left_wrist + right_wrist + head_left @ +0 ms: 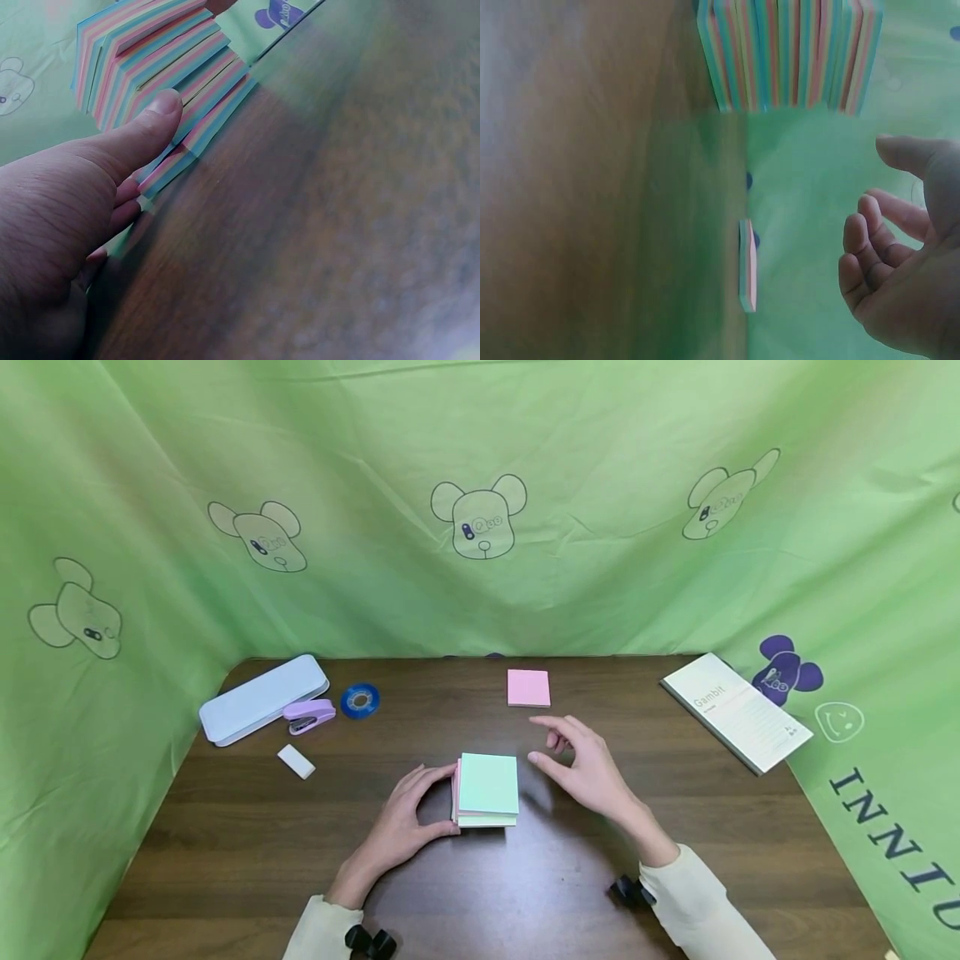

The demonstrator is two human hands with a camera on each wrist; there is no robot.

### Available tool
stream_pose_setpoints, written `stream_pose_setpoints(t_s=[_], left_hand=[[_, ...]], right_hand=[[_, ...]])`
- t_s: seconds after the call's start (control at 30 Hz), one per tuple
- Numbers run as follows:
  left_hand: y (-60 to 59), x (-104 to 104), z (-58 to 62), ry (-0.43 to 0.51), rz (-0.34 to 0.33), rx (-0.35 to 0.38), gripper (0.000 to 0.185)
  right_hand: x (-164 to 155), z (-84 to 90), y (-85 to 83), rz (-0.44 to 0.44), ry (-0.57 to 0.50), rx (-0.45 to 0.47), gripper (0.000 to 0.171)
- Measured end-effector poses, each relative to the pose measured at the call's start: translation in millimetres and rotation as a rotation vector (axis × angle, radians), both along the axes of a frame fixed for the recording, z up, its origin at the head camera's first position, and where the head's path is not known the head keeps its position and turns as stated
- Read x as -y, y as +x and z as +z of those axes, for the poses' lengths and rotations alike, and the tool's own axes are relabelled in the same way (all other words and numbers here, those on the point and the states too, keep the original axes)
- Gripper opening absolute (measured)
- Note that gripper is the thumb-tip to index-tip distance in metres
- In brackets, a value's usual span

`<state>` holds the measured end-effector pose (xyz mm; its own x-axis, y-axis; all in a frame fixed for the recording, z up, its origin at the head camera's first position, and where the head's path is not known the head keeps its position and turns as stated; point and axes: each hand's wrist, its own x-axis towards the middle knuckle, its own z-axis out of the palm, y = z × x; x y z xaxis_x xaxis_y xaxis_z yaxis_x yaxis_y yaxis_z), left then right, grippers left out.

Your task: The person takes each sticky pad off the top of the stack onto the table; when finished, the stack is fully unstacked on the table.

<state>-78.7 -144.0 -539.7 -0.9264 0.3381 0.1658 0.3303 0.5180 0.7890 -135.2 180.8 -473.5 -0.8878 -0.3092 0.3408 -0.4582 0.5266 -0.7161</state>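
Pastel note stack sits at the frame's lower centre, left hand on it, right hand free beside it.
Left thumb and fingers pinch the stack's left edge, thumb pressed on the striped side. Right hand hovers just right of the stack, fingers loosely spread, holding nothing. Farther up, above centre, lies a single pink pad, closer to the right hand.
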Motion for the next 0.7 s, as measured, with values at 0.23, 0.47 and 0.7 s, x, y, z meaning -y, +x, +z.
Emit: stream_pose_setpoints(t_s=[0.23,0.47,0.7], left_hand=[[0.5,1.5,-0.6,0.001,-0.012,-0.03,0.089],[-0.7,2.4,-2.1,-0.001,-0.02,-0.082,0.092],[-0.9,2.4,-2.3,0.012,-0.022,-0.054,0.094]], right_hand=[[10.7,-3.6,19.2,0.126,-0.034,-0.001,0.052],[19.2,-0.9,27.4,0.181,0.008,0.067,0.074],[24.3,2.1,31.6,0.174,0.058,0.061,0.088]])
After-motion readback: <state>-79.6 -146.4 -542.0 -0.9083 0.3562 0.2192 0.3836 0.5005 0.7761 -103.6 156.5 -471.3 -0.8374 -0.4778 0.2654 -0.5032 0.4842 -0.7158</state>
